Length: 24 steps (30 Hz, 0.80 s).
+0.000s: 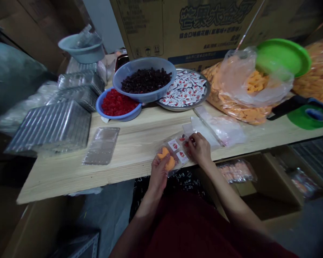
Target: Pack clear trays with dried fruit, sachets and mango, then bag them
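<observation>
A clear plastic tray (177,150) lies at the near edge of the wooden table (134,143), holding small red-and-white packets and orange dried fruit pieces (165,157). My left hand (158,172) curls around the tray's left end, fingers closed over the orange pieces. My right hand (200,148) pinches at the tray's right end, where red bits lie; what its fingertips hold is too small to make out.
An empty clear tray (102,145) lies to the left, beside stacks of trays (51,127). Behind stand a blue bowl of red pieces (117,104), a bowl of dark fruit (145,80), a metal plate of packets (184,91), a bag of orange fruit (244,93) and flat clear bags (218,127).
</observation>
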Available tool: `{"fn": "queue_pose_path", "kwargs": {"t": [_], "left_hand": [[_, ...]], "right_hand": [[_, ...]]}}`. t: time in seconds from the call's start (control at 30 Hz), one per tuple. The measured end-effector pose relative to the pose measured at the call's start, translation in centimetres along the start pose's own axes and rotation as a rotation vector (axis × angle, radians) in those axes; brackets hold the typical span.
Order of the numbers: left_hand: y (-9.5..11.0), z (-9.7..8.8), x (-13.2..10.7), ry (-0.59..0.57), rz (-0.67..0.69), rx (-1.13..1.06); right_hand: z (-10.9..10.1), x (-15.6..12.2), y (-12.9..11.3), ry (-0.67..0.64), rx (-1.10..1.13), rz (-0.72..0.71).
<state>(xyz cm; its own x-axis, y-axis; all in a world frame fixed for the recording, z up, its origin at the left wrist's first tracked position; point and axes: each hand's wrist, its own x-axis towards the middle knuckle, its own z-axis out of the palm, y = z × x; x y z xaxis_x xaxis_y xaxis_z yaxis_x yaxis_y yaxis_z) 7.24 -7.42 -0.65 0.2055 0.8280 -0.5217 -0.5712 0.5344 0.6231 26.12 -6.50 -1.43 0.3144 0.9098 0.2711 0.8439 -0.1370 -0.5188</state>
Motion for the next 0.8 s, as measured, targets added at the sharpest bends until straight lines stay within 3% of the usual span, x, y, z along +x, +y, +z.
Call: {"fn": "queue_pose_path", "kwargs": {"t": [0.13, 0.27, 0.5, 0.8], "left_hand": [[0.2, -0.1, -0.3, -0.012, 0.010, -0.014], [1.9, -0.6, -0.7, 0.018, 0.080, -0.049], [4.8, -1.0, -1.8, 0.063, 0.217, -0.057], [1.7, -1.7, -1.4, 0.079, 0.248, -0.020]], "right_hand": [[0.1, 1.6, 0.3, -0.007, 0.100, 0.052], [-0.8, 2.6, 1.4, -0.014, 0.329, 0.139], [-0.8, 2.1, 1.6, -0.233, 0.621, 0.230], [0.7, 1.0, 1.3, -0.184, 0.612, 0.280]]}}
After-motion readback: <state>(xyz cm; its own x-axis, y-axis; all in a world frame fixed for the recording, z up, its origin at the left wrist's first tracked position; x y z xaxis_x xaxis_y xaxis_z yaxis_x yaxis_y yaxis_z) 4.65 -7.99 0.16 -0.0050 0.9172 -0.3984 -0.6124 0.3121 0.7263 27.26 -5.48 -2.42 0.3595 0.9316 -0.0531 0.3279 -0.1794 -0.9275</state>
